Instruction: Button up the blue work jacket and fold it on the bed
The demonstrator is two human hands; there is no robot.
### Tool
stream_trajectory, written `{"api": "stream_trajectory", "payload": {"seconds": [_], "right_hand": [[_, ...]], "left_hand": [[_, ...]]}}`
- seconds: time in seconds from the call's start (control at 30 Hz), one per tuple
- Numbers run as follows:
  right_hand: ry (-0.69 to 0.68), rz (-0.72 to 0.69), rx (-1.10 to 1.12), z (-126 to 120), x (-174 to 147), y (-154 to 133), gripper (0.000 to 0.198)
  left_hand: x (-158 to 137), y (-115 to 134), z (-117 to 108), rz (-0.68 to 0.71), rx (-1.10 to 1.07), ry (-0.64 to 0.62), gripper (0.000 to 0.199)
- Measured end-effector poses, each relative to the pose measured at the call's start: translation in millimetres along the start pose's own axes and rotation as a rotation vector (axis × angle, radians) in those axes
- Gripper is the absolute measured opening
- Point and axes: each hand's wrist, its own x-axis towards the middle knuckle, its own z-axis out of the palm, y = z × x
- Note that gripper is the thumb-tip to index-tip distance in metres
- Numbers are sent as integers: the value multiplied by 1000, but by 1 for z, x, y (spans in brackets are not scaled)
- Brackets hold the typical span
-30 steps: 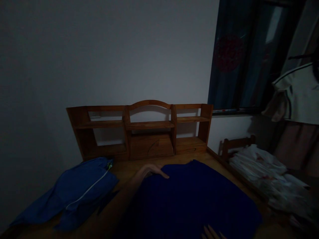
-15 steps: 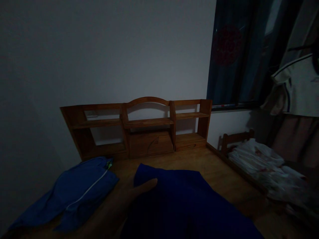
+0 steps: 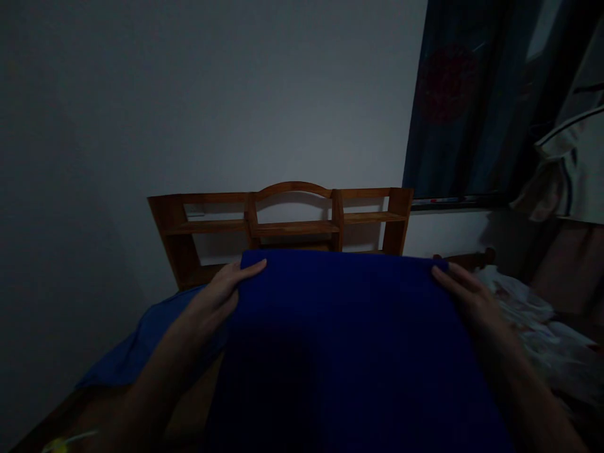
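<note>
A dark blue cloth (image 3: 349,340) hangs stretched between my two hands, its top edge nearly level. My left hand (image 3: 219,296) pinches the cloth's upper left corner, with the thumb lying on the front. At the upper right corner, my right hand (image 3: 469,292) grips the same edge between thumb and fingers. The lower part of the cloth runs out of the bottom of the view. Behind my left forearm lies a lighter blue garment (image 3: 141,346), partly hidden by the arm and the cloth.
A wooden shelf unit (image 3: 295,228) stands against the white wall, its lower part covered by the cloth. Crumpled plastic bags (image 3: 542,333) lie at the right. A white shirt (image 3: 585,163) hangs near the dark window (image 3: 453,126). The room is dim.
The blue cloth has been raised and spread flat, its top edge now straight. My right hand has come into view, holding the right corner. My left hand has moved up and left.
</note>
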Motion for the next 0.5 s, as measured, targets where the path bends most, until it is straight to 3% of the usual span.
{"api": "stream_trajectory", "payload": {"seconds": [0.13, 0.23, 0.33, 0.4, 0.5], "right_hand": [[12, -250, 131, 15, 32, -20, 35], [38, -244, 124, 9, 29, -5, 34], [-43, -81, 1, 1, 6, 46, 34], [-110, 26, -102, -5, -17, 95, 32], [-167, 188, -222, -19, -56, 170, 31]], "left_hand": [[25, 19, -9, 274, -41, 50, 44], [15, 10, -15, 392, 11, 167, 60], [-8, -43, -24, 271, 118, 267, 73], [-29, -94, -31, 45, 230, 312, 76], [-64, -163, -45, -2, 501, 426, 53]]}}
